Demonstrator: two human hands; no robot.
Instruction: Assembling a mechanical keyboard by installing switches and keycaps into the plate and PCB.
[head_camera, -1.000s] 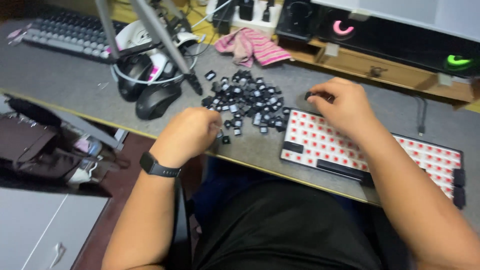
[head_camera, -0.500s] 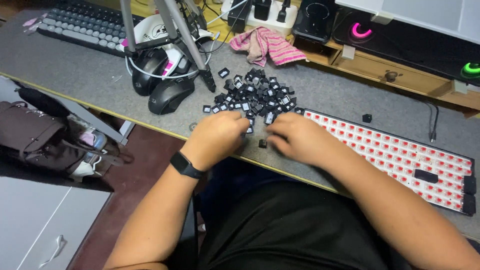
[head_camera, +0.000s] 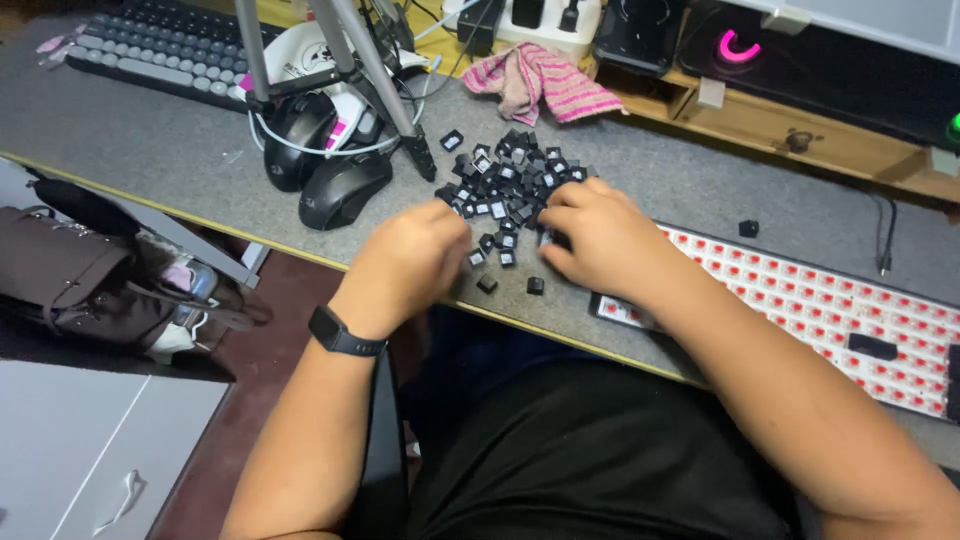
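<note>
**Hands at the keycap pile**

Keycaps (head_camera: 512, 185) lie heaped mid-desk, near its front edge. Left hand (head_camera: 415, 260) curls loosely at the heap's near side; right hand (head_camera: 590, 235), fingers bent, covers its right edge beside the stripped keyboard (head_camera: 830, 300). Neither grasp is clearly visible. Sorting seems underway; picking one cap needs a fine pinch.

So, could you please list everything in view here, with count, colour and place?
keycap pile: many, black, desk centre, at both hands
loose keycap: one, black, beyond the bare keyboard
bare keyboard: one, white with red switches, desk right
grey keyboard: one, grey, far left
mice: two, black, left of the pile
tripod: one, grey legs, over the mice
cloth: one, pink striped, far centre
bag: one, brown, below the desk's left edge
desk: one, grey mat
wristband: one, black, left wrist
left hand: at the pile's near edge
right hand: on the pile's right side
</note>
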